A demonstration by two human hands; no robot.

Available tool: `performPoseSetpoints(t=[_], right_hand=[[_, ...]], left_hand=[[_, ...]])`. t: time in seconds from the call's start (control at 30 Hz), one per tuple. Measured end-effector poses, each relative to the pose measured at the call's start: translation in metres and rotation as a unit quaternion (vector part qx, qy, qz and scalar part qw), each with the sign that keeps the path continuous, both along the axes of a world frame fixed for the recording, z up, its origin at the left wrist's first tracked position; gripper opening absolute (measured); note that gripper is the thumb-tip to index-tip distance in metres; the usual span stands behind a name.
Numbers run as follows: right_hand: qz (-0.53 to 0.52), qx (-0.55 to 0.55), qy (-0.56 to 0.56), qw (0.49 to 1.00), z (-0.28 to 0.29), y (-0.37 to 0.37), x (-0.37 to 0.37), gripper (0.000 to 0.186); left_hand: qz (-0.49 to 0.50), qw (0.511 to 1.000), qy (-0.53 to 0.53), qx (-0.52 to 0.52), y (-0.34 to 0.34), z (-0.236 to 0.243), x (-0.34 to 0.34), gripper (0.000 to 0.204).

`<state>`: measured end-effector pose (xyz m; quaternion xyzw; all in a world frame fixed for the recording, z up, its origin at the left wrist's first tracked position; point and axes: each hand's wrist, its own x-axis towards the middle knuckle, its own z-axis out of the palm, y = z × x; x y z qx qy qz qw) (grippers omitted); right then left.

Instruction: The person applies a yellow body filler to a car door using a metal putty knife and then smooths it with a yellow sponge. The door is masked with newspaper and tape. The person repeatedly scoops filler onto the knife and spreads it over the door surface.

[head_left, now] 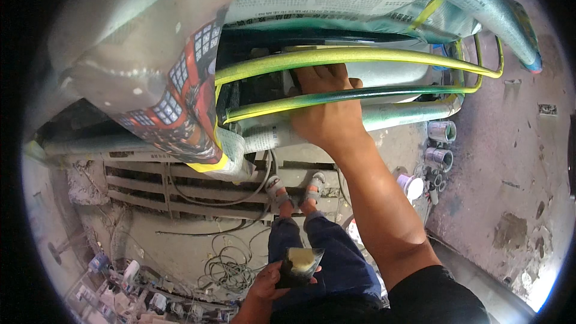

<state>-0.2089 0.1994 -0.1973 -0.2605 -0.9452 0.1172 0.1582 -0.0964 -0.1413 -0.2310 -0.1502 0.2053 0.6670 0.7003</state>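
Observation:
Between two curved bars, yellow and dark green, my right hand (pixel 327 111) reaches into a vehicle-like body covered with newspaper. The upper bar (pixel 342 56) hides its fingertips; the lower bar (pixel 360 93) crosses in front of the hand. Its fingers are bent closed, with a dark edge beside them; what they hold is hidden. Low in front of my thighs, my left hand (pixel 267 283) grips a small dark flat plate (pixel 292 279). On that plate sits a pale yellow, putty-like lump (pixel 302 257).
Paper-wrapped tubes (pixel 408 113) run along the body, and a patterned covering (pixel 180 102) hangs at left. My feet stand on a slatted pallet (pixel 141 186), near coiled hose (pixel 231 267). Cans (pixel 441 132) and a white tub (pixel 411 186) stand at right; clutter fills the lower left.

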Motion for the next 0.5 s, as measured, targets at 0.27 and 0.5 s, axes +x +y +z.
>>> performPoseSetpoints(t=[0.27,0.5], right_hand=[[-0.011,0.032,0.016,0.999,-0.010,0.010,-0.002,0.037],[-0.018,0.003,-0.038,0.999,-0.007,0.015,-0.005,0.039]], left_hand=[[0.001,1.000,-0.016,-0.001,0.000,-0.001,0.000,0.079],[0.024,0.999,-0.035,0.009,0.001,-0.002,0.002,0.074]])
